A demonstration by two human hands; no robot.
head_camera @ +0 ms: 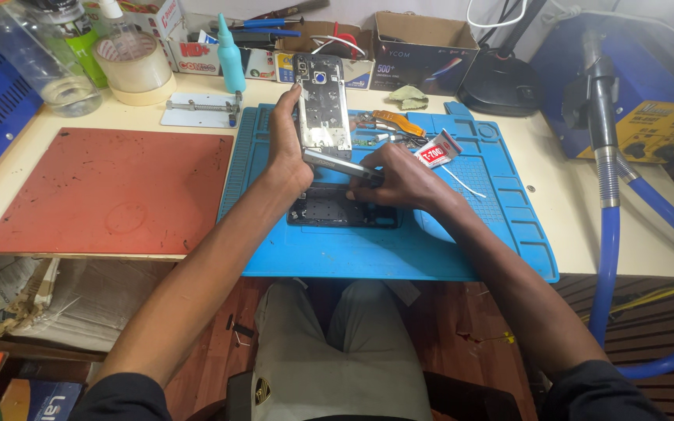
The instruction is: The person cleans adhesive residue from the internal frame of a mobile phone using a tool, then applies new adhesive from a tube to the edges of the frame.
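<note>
A person sits at a pale table (571,195) with grey trousers near the bottom and a brown floor under it. On the table lies a blue mat (446,242), and beside it on the left a red mat (111,187). A dark phone part (337,209) lies flat on the blue mat, just under the hands. The left hand (286,140) holds a phone frame (321,105) upright, its fingers wrapped round the left edge. The right hand (399,175) has its fingers closed on a thin grey tool (337,164), whose tip touches the bottom of the frame. Just past the right hand lies a small red and white tube (437,148). A thick blue hose (610,265) hangs on the right. Farther back stand a roll of tape (134,66), a clear bottle (37,54), a small teal bottle (230,56) and a brown open box (423,47). A blue and yellow machine (649,101) sits at the far right.
</note>
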